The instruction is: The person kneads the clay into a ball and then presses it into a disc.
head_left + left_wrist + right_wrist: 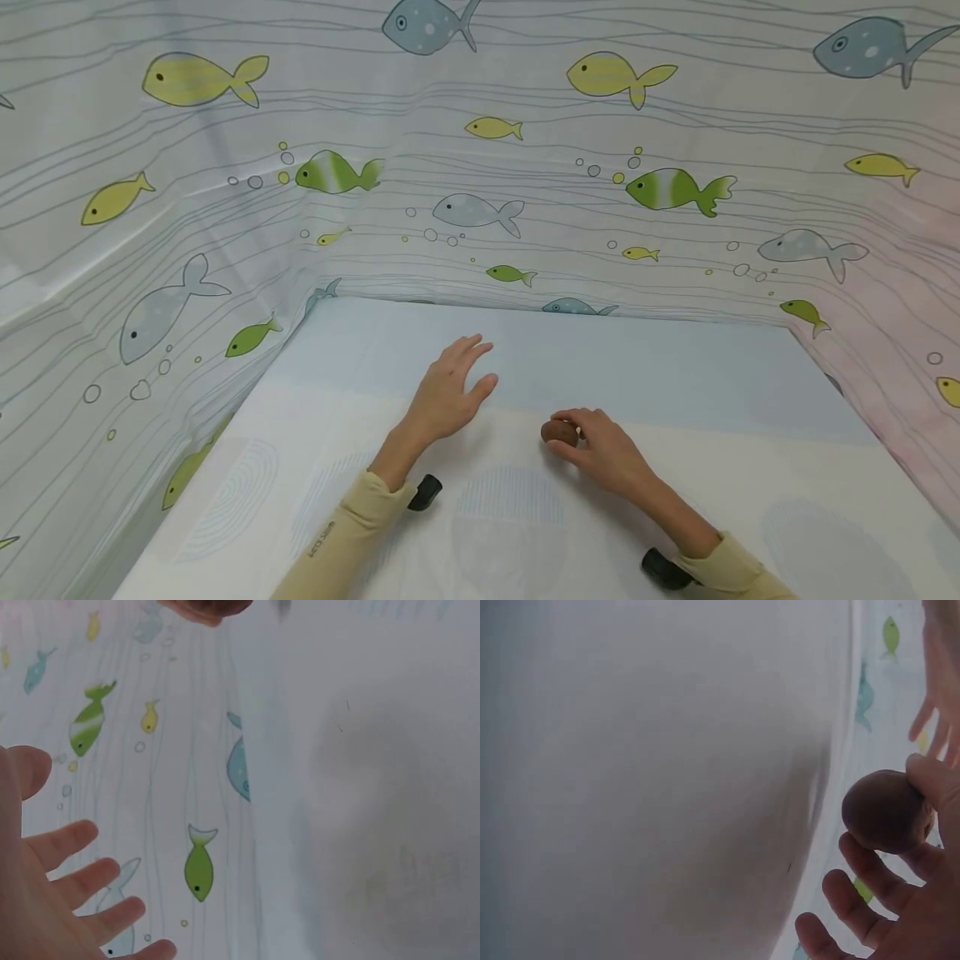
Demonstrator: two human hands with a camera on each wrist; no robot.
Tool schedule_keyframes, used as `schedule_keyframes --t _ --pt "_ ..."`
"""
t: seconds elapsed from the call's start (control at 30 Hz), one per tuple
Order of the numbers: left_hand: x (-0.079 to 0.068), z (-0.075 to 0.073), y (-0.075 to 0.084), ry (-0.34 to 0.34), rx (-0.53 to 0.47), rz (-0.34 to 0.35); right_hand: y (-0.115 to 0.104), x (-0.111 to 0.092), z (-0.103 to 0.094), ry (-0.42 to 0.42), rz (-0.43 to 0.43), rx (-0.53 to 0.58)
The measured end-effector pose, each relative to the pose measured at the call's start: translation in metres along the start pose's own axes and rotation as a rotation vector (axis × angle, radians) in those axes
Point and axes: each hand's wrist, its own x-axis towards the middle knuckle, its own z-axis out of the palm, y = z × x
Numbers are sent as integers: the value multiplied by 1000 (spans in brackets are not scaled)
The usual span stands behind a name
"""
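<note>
A small, smooth, dark brown round object (559, 432) is held by my right hand (609, 454), thumb on one side and fingers on the other. The right wrist view shows this brown round object (883, 813) closer, pinched between thumb and index finger, the other fingers spread below it. What it is, I cannot tell. To its left, my left hand (448, 390) is raised over the table with nothing in it. Its fingers (88, 881) are loosely spread in the left wrist view. At that view's top edge a bit of the right hand and the brown object shows.
Both hands are over a table (660, 375) covered with a white and pale blue cloth. A fish-patterned curtain (405, 242) surrounds the table's far edge and sides. Black wrist devices sit at the left cuff (426, 492) and the right cuff (665, 569).
</note>
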Motion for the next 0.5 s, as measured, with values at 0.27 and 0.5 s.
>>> schedule_keyframes --t 0.27,0.5 --pt "-6 0 -5 -19 -3 -24 9 -3 -1 -13 -31 -148" --pt "-10 -1 -8 -24 1 -29 5 -4 4 -34 -126 -144"
